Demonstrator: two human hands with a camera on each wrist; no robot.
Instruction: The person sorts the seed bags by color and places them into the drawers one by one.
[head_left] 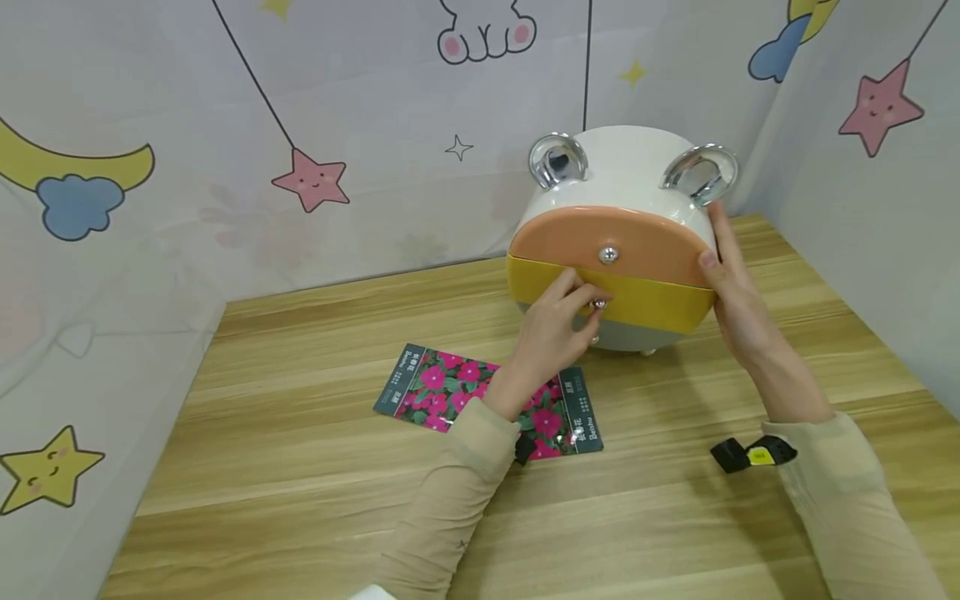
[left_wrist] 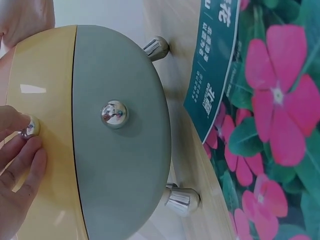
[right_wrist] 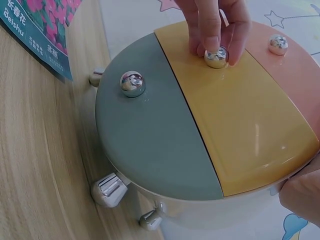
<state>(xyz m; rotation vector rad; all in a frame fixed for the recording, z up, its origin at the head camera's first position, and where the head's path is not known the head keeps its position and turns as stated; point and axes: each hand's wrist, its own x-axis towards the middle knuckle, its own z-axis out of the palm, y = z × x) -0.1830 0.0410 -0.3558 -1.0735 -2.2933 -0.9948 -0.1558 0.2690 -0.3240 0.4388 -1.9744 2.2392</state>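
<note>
A small rounded drawer cabinet (head_left: 637, 167) with a white body and silver ear-like loops stands on the table. Its front has an orange top drawer (head_left: 570, 237), a yellow middle drawer (head_left: 660, 304) and a grey-green bottom drawer (left_wrist: 120, 165), each with a round silver knob. My left hand (head_left: 551, 329) pinches the yellow drawer's knob (right_wrist: 216, 57) between thumb and fingers. The yellow front looks nearly flush with its neighbours. Against the cabinet's right side rests my right hand (head_left: 738, 300), thumb at the front edge and visible fingers straight along the side.
A flat sheet printed with pink flowers (head_left: 457, 379) lies on the wooden table (head_left: 300, 467), partly under the left forearm. Silver feet (left_wrist: 182, 200) raise the cabinet. White walls (head_left: 405, 108) with cartoon stars stand behind and to both sides. A black strap (head_left: 731, 456) hangs at the right wrist.
</note>
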